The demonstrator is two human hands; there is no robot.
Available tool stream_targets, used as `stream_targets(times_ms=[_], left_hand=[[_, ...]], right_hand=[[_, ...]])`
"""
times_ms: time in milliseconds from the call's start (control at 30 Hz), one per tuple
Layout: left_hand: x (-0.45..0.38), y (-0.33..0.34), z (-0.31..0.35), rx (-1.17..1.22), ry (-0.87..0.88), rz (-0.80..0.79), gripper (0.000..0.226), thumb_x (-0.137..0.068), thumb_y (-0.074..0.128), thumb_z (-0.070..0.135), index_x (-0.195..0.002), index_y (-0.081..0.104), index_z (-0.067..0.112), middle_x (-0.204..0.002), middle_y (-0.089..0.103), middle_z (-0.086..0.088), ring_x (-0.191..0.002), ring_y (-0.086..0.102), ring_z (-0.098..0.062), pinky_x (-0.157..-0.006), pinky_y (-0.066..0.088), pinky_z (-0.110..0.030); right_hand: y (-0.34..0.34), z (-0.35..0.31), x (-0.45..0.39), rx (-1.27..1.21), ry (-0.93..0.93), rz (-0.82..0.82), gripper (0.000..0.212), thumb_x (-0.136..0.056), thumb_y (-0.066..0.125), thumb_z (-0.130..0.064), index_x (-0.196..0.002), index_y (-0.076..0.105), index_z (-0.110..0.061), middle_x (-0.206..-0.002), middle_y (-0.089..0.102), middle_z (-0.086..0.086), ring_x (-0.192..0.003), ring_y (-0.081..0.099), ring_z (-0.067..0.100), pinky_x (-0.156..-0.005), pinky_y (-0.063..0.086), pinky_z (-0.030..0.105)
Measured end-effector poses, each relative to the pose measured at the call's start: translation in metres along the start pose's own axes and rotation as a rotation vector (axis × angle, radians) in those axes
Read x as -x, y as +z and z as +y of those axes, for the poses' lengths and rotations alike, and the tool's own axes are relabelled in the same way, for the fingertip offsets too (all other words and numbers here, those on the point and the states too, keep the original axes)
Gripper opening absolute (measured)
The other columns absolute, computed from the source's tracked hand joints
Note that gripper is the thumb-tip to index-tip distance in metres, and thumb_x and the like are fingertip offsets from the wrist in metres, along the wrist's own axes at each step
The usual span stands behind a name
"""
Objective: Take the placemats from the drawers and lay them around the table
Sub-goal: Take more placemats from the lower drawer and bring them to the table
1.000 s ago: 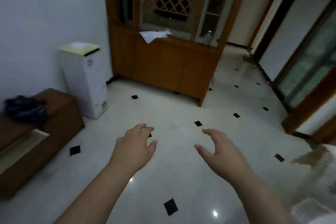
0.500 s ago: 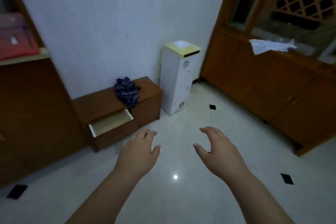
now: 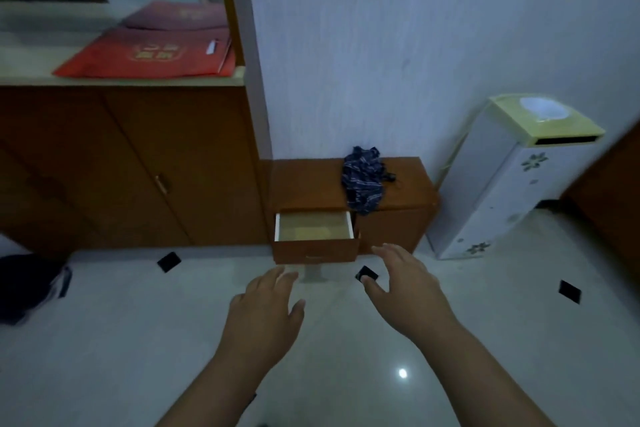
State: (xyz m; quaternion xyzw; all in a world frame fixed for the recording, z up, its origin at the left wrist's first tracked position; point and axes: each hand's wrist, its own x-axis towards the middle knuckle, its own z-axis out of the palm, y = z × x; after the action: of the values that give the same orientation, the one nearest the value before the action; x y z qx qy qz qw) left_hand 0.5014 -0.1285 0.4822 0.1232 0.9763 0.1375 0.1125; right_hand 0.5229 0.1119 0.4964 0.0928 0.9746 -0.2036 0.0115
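Note:
A low wooden cabinet (image 3: 308,184) stands against the wall straight ahead, with its left drawer (image 3: 315,250) pulled out. Inside the drawer lies something flat and yellowish (image 3: 313,229); whether it is a placemat I cannot tell. My left hand (image 3: 266,312) and my right hand (image 3: 405,284) are stretched out in front of me above the floor, short of the drawer. Both hold nothing and have their fingers apart. No table is in view.
A dark blue patterned cloth (image 3: 363,180) hangs over the low cabinet's top. A tall white floor unit with a yellow top (image 3: 498,191) stands to the right. A big wooden cabinet (image 3: 121,166) at left carries red folders (image 3: 149,52). A dark bag (image 3: 27,281) lies on the tiled floor.
My view has swung left, from the lattice sideboard to the low cabinet, which is now straight ahead and closer. Both hands stay open and held out in front.

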Motion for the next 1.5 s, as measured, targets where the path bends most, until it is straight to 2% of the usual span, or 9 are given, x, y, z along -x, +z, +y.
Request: stream_targets(times_ms=[300,533,667,833,1067,1233,1333,1433,1500], left_hand=[[-0.155,0.056,-0.038,0.018,-0.015,-0.096,0.061,-0.101,0.039,0.054,-0.157,0.025,0.036,-0.166,0.024,0.008,-0.148,0.029,-0.015,-0.112,0.037,-0.043],[-0.264,0.131,-0.063,0.013,-0.009,-0.15,0.063,-0.101,0.039,0.051,-0.159,0.02,0.034,-0.167,0.019,0.007,-0.15,0.024,-0.014,-0.114,0.032,-0.041],[-0.321,0.204,-0.077,-0.001,-0.027,-0.147,0.061,-0.101,0.039,0.05,-0.158,0.021,0.033,-0.165,0.023,0.009,-0.149,0.024,-0.012,-0.114,0.032,-0.037],[-0.373,0.321,-0.094,-0.027,-0.059,-0.178,0.061,-0.101,0.04,0.049,-0.157,0.023,0.034,-0.165,0.022,0.01,-0.15,0.023,-0.013,-0.114,0.03,-0.039],[-0.419,0.489,-0.14,-0.059,-0.015,-0.258,0.061,-0.102,0.038,0.05,-0.158,0.027,0.029,-0.166,0.022,0.009,-0.151,0.023,-0.013,-0.116,0.028,-0.04],[-0.479,0.593,-0.174,-0.083,0.077,-0.19,0.07,-0.1,0.042,0.047,-0.161,0.017,0.022,-0.166,0.024,0.002,-0.149,0.026,-0.018,-0.112,0.035,-0.041],[-0.522,0.643,-0.182,-0.14,0.118,-0.113,0.066,-0.098,0.046,0.044,-0.156,0.028,0.02,-0.154,0.042,-0.001,-0.14,0.038,-0.021,-0.104,0.039,-0.04],[-0.563,0.681,-0.185,-0.164,0.108,-0.037,0.05,-0.094,0.051,0.041,-0.139,0.05,0.02,-0.131,0.06,-0.003,-0.122,0.054,-0.027,-0.098,0.042,-0.039],[-0.585,0.701,-0.184,-0.209,0.118,0.008,0.053,-0.084,0.057,0.039,-0.131,0.061,0.017,-0.123,0.067,-0.009,-0.111,0.061,-0.034,-0.09,0.048,-0.041]], right_hand=[[0.092,0.027,-0.136,0.03,0.034,-0.065,0.062,-0.092,0.053,-0.055,-0.148,0.041,-0.031,-0.154,0.041,-0.01,-0.136,0.044,0.015,-0.107,0.042,0.038],[0.193,0.073,-0.23,0.046,0.087,-0.134,0.068,-0.091,0.057,-0.051,-0.151,0.038,-0.026,-0.156,0.04,-0.002,-0.14,0.041,0.019,-0.11,0.041,0.039],[0.272,0.113,-0.286,0.058,0.035,-0.212,0.058,-0.089,0.051,-0.053,-0.141,0.045,-0.028,-0.142,0.052,-0.006,-0.125,0.052,0.017,-0.098,0.05,0.039],[0.383,0.166,-0.337,0.099,-0.054,-0.292,0.057,-0.09,0.051,-0.052,-0.141,0.045,-0.027,-0.136,0.053,-0.007,-0.119,0.055,0.017,-0.094,0.05,0.035],[0.537,0.243,-0.357,0.136,-0.168,-0.303,0.06,-0.092,0.045,-0.054,-0.145,0.047,-0.027,-0.148,0.05,-0.007,-0.131,0.052,0.017,-0.105,0.044,0.04],[0.634,0.283,-0.391,0.184,-0.204,-0.378,0.072,-0.096,0.042,-0.056,-0.158,0.022,-0.028,-0.163,0.026,-0.004,-0.146,0.03,0.017,-0.117,0.03,0.041],[0.674,0.294,-0.418,0.22,-0.258,-0.326,0.071,-0.097,0.042,-0.054,-0.158,0.021,-0.024,-0.159,0.034,-0.003,-0.143,0.033,0.019,-0.114,0.029,0.038],[0.699,0.303,-0.437,0.272,-0.311,-0.298,0.07,-0.098,0.043,-0.052,-0.158,0.02,-0.022,-0.16,0.032,0.0,-0.145,0.031,0.022,-0.115,0.024,0.034],[0.705,0.311,-0.446,0.278,-0.299,-0.306,0.071,-0.097,0.045,-0.051,-0.157,0.021,-0.022,-0.159,0.034,0.003,-0.144,0.032,0.025,-0.113,0.027,0.037]])
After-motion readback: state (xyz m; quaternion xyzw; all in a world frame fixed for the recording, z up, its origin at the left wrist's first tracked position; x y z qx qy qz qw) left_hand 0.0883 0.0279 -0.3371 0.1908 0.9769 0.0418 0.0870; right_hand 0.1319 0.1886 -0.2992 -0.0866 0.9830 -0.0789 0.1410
